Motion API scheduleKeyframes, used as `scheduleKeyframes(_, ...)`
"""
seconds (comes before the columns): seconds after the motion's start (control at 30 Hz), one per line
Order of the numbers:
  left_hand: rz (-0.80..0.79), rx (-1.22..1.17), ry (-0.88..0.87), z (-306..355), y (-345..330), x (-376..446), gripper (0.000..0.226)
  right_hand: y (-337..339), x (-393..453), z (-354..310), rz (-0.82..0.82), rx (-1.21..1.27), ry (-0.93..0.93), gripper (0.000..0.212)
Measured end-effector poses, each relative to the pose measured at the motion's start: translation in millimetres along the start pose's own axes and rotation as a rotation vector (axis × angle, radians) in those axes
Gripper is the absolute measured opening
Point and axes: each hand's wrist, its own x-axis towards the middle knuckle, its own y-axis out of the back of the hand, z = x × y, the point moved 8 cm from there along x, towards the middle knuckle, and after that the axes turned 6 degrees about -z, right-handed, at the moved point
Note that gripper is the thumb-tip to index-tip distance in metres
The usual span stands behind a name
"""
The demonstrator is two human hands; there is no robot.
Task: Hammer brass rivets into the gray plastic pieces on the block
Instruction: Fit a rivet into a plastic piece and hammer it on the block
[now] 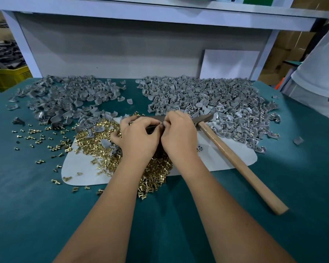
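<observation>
Brass rivets [156,173] lie heaped just in front of the dark block [150,118], within easy reach for loading. Over the block, the left hand [139,137] and right hand [179,133] meet fingertip to fingertip, each grip pinched together on something small I cannot make out, probably seating a rivet in a gray piece before striking. Unworked gray plastic pieces [65,99] sit left of and behind the block; a pile showing brass glints [217,103] sits to its right, likely finished ones. Right of the block rests the hammer [235,160], handle angled toward the person for a quick pickup, on the green tabletop [36,205].
</observation>
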Motion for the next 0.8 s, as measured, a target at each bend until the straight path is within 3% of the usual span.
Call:
scheduleKeyframes(0.2, -0.016, -0.005, -0.021, 0, 0, 1, 0.007, -1, 3, 6, -0.010, 0.054, -0.057, 0.014)
scheduleKeyframes(0.4, -0.015, 0.025, -0.004, -1, -1, 0, 0.004, 7, 7, 12, -0.219, 0.138, -0.067, 0.013)
scheduleKeyframes(0.47, -0.023, 0.005, 0.000, -1, -2, -1, 0.005, 26, 3, 25, -0.183, 0.166, -0.120, 0.020)
scheduleKeyframes(0.57, -0.029, -0.004, 0.006, -3, -3, 0, 0.006, 62, -10, 57, -0.055, -0.275, -0.244, 0.022)
scheduleKeyframes(0.63, -0.026, -0.004, -0.001, -3, -3, 0, 0.006, 67, -22, 77, -0.152, -0.504, -0.356, 0.035)
scheduleKeyframes(0.73, -0.034, 0.006, -0.005, -3, -5, -1, 0.007, 54, -35, 93, -0.328, -0.552, -0.438, 0.032)
scheduleKeyframes(0.8, -0.033, 0.012, -0.004, -3, -5, -1, 0.007, 53, -35, 92, -0.318, -0.530, -0.428, 0.024)
